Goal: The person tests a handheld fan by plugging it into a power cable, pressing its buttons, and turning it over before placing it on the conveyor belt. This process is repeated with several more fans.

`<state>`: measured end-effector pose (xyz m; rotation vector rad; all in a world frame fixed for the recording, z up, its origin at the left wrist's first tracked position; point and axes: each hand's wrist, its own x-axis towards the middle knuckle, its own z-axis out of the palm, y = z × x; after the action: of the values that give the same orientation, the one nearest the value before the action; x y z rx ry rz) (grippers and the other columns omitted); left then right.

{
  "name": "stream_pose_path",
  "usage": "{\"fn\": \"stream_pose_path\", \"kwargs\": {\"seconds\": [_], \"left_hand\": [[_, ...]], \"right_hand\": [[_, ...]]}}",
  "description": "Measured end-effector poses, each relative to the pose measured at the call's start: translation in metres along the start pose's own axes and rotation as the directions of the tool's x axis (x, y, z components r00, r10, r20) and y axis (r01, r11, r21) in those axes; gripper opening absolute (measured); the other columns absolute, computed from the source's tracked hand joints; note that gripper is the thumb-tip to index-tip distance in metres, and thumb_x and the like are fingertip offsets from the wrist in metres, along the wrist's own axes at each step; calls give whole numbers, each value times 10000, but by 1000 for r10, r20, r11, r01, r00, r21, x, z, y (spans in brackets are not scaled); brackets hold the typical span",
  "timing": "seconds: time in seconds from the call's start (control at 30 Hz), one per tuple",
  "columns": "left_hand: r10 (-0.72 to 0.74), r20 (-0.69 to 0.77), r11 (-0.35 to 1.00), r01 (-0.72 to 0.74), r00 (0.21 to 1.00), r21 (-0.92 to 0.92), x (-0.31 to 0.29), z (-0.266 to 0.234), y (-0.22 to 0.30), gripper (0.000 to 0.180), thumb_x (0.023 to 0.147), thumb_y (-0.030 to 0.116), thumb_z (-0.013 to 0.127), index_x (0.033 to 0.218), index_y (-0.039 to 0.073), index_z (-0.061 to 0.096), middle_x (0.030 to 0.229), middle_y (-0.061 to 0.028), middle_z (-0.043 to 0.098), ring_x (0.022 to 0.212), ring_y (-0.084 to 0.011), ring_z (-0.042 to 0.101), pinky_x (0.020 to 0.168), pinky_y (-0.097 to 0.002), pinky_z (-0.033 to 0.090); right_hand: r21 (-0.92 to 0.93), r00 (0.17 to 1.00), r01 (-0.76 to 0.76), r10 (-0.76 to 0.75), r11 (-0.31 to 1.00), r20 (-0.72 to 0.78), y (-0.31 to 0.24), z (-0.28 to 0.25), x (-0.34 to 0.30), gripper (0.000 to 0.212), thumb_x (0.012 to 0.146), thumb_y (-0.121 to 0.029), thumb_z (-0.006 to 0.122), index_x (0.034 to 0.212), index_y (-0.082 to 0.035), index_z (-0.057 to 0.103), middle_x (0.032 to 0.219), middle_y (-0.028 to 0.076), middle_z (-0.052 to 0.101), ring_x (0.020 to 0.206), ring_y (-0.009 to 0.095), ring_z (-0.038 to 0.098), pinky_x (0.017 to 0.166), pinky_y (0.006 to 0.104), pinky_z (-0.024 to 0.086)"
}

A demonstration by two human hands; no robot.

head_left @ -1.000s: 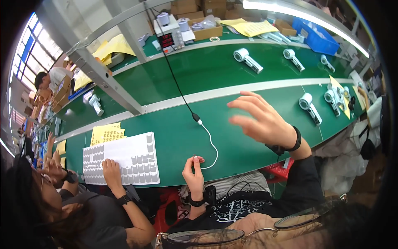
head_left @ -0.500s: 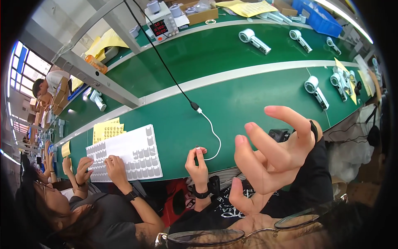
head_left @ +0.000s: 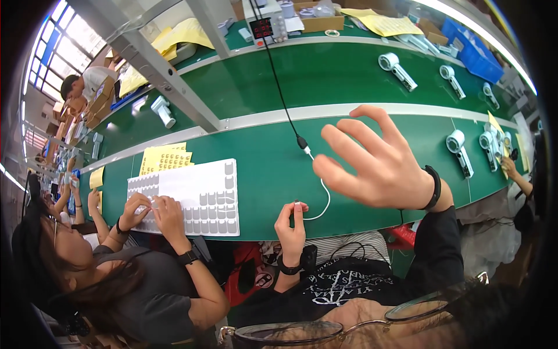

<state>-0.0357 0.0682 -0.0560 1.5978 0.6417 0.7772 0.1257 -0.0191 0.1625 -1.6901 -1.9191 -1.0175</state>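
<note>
My left hand (head_left: pixel 290 227) is closed at the near edge of the green table, pinching the plug end of a white cable (head_left: pixel 328 202). That cable curves up to a black connector (head_left: pixel 301 143) on a black cord hanging from above. My right hand (head_left: pixel 378 160) is raised over the table to the right of the cable, its fingers spread and bent, with nothing visible in it. Beyond it to the right lies a pale handheld fan (head_left: pixel 460 153) with a round head, beside a cluster of similar fans (head_left: pixel 490 143).
At left, a co-worker's hands (head_left: pixel 168 216) work over a white sheet of grey stickers (head_left: pixel 192 180), with yellow sticker sheets (head_left: pixel 152 163) behind. More fans (head_left: pixel 397 72) lie on the far green strip. A power supply (head_left: pixel 268 26) and a blue bin (head_left: pixel 474 55) stand at the back.
The view has shifted, so the table items sit farther right. My right hand has moved up and away from me, over the table. My left hand keeps its pinch on the cable's end.
</note>
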Motion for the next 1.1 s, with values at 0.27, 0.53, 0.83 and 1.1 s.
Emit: {"fn": "stream_pose_path", "kwargs": {"seconds": [0.27, 0.53, 0.83, 1.1], "left_hand": [[113, -222, 982, -74, 969, 175, 4, -36, -7, 211, 991, 109, 462, 898, -37, 582, 819, -87, 629, 754, -153, 584, 715, -289, 471], [291, -379, 932, -171, 878, 319, 11, -38, 4, 180, 996, 90, 419, 981, -24, 559, 919, -117, 618, 766, -211, 579, 676, -332, 463], [311, -344, 894, -150, 886, 422, 13, -33, -12, 161, 984, 74, 439, 973, -38, 554, 887, -151, 608, 748, -258, 580, 662, -339, 466], [336, -378, 912, -198, 863, 359, 13, -38, -5, 149, 976, 59, 442, 961, -35, 556, 874, -143, 606, 707, -251, 560, 638, -335, 452]], "right_hand": [[-116, 864, -132, 172, 984, 473, 35, 69, -28, 371, 742, -140, 691, 1070, -76, 529, 1009, 76, 548, 916, 233, 564, 843, 391, 455], [147, 525, -254, 8, 956, 851, 50, 147, -112, 953, 810, -630, 578, 1478, -71, 190, 1533, 179, 170, 1416, 346, 179, 1092, 618, 201], [193, 311, -273, -104, 943, 945, 59, 142, -95, 1026, 811, -681, 548, 1515, -93, 86, 1576, 142, 73, 1455, 321, 58, 1120, 591, 165], [130, 493, -415, 103, 901, 864, 165, 236, 8, 449, 933, -176, 489, 1373, -122, 418, 1154, 178, 614, 978, 344, 632, 818, 454, 508]]}}
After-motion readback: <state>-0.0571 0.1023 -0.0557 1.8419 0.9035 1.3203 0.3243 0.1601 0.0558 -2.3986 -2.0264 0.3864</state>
